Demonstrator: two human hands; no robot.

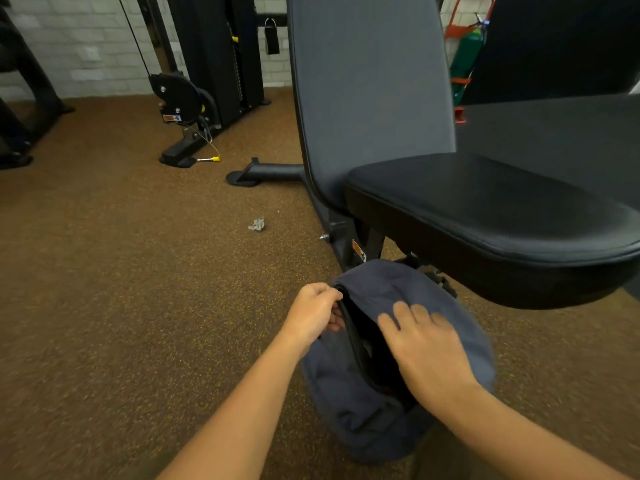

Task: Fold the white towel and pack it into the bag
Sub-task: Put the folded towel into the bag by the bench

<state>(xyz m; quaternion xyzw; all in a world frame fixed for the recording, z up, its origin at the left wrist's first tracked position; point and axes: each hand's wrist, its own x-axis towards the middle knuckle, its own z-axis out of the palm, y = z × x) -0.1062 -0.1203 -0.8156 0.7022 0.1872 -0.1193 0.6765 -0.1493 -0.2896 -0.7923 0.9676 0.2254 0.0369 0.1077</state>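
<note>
The left hand (313,311) is curled shut on the near lip of the bag (353,403), fingers hooked over the dark edge of the opening — a grip that looks meant to pull that side away and keep the mouth wide. The right hand (427,344) lies flat with its fingers spread on the far flap, gripping nothing, pressing the cloth down so the bag stays put while the other side is drawn open. Between them the opening shows as a dark slit; a pale patch deep inside might be the white towel, but that cannot be told from here, and no towel lies anywhere else in view. The blue-grey bag slumps on the speckled brown floor (121,306), just in front of a black gym bench (485,216) — low and handy for someone bending over it. Further off lies a small crumpled grey scrap (257,224).
</note>
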